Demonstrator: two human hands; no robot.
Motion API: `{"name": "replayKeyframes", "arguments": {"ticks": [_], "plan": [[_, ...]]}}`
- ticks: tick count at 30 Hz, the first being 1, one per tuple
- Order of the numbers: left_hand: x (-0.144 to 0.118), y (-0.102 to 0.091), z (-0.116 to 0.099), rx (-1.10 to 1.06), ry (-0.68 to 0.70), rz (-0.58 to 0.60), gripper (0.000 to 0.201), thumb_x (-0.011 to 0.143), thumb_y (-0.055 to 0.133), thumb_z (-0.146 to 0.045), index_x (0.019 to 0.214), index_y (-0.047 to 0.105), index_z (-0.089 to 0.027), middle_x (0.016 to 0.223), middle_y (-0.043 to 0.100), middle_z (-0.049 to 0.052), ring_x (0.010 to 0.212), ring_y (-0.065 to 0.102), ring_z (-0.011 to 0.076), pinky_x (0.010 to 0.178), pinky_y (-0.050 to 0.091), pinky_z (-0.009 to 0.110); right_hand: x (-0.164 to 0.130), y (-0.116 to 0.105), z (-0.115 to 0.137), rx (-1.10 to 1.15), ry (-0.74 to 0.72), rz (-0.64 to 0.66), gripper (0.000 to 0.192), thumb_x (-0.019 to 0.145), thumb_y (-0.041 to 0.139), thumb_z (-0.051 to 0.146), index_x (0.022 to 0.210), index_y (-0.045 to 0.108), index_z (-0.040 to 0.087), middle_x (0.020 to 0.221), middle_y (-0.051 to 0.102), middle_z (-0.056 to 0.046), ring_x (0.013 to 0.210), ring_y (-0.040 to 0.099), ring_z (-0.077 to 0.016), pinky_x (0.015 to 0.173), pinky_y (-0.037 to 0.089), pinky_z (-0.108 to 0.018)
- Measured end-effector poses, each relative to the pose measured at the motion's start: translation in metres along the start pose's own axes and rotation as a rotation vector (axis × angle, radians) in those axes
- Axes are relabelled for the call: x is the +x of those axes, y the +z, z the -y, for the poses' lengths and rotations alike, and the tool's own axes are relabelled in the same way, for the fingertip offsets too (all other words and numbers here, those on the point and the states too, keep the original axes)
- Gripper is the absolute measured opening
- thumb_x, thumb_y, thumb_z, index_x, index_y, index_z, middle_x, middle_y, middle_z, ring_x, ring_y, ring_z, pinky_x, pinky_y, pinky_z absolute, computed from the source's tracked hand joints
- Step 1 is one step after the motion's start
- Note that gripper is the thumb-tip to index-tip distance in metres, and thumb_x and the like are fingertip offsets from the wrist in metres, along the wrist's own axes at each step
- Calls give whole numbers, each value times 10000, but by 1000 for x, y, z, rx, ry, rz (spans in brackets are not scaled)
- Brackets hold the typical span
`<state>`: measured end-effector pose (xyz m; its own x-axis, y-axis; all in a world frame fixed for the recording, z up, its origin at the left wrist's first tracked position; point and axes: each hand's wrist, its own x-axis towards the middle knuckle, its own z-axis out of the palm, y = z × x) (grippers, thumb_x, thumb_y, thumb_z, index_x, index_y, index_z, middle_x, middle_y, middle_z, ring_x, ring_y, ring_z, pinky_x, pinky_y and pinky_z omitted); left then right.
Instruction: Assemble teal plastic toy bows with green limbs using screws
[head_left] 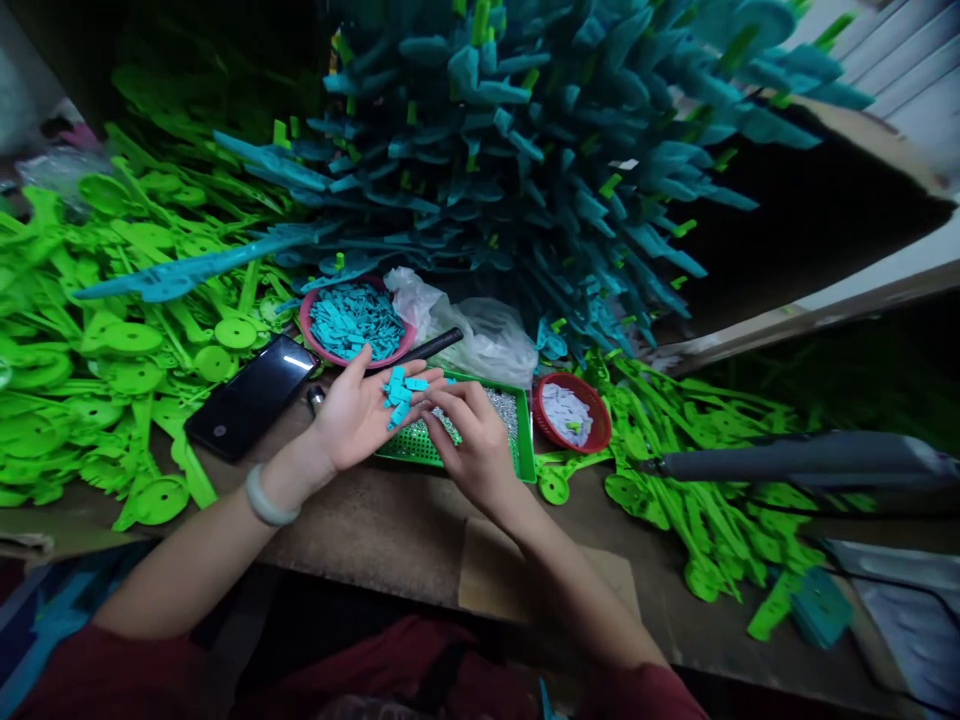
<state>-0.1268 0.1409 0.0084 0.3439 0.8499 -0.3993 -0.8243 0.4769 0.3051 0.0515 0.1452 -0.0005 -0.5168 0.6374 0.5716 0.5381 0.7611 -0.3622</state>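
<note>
Our left hand (358, 412) lies palm up and open, cradling a small heap of teal chips (398, 393) on its fingers without gripping them. Our right hand (471, 445) sits just beside it at three o'clock, fingers curled and pinching at the chips' edge; we cannot tell whether it has one. Both hover over a green tray (520, 440) holding silver bits. At twelve o'clock of the left hand stands a pink bowl (311, 335) of more teal chips; at nine o'clock lies a black phone (251, 397). A red bowl (592, 425) sits at three o'clock of the tray.
</note>
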Motion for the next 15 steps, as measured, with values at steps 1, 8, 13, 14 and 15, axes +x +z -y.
{"name": "replayKeyframes", "arguments": {"ticks": [1, 8, 13, 14, 15], "plan": [[0, -1, 1, 10, -21, 5, 667, 1034, 210, -525, 1384, 488, -30, 1125, 700, 204, 950, 704, 246, 803, 576, 347, 5, 2, 0, 1, 10, 7, 225, 947, 532, 174, 1159, 597, 217, 967, 582, -81, 866, 609, -198, 722, 548, -359], [3, -2, 3, 87, -116, 38, 644, 1040, 197, -515, 1213, 626, -67, 908, 721, 126, 663, 643, 160, 606, 522, 258, 31, -5, -10, 43, -60, 362, 334, 932, 562, 206, 1266, 576, 192, 1144, 559, -127, 992, 579, -236, 763, 552, -376], [8, -6, 8, 128, -191, 45, 669, 1041, 189, -507, 1139, 660, -42, 909, 713, 147, 766, 654, 190, 739, 534, 305, 26, -11, -18, 144, -32, 504, 244, 934, 503, 120, 1141, 615, 187, 1053, 554, -93, 923, 579, -199, 761, 526, -341], [9, -7, 10, 134, -199, 50, 670, 1042, 188, -500, 1135, 660, -34, 921, 712, 158, 794, 659, 200, 748, 531, 312, 23, -11, -21, 167, -21, 487, 236, 930, 494, 104, 1110, 621, 188, 1027, 553, -83, 906, 579, -190, 753, 522, -330], [10, -8, 11, 141, -206, 55, 669, 1042, 189, -497, 1135, 659, -30, 942, 710, 168, 824, 663, 210, 752, 527, 316, 19, -10, -23, 186, -10, 467, 234, 925, 488, 91, 1088, 624, 190, 1009, 554, -76, 892, 579, -184, 747, 518, -323]]}}
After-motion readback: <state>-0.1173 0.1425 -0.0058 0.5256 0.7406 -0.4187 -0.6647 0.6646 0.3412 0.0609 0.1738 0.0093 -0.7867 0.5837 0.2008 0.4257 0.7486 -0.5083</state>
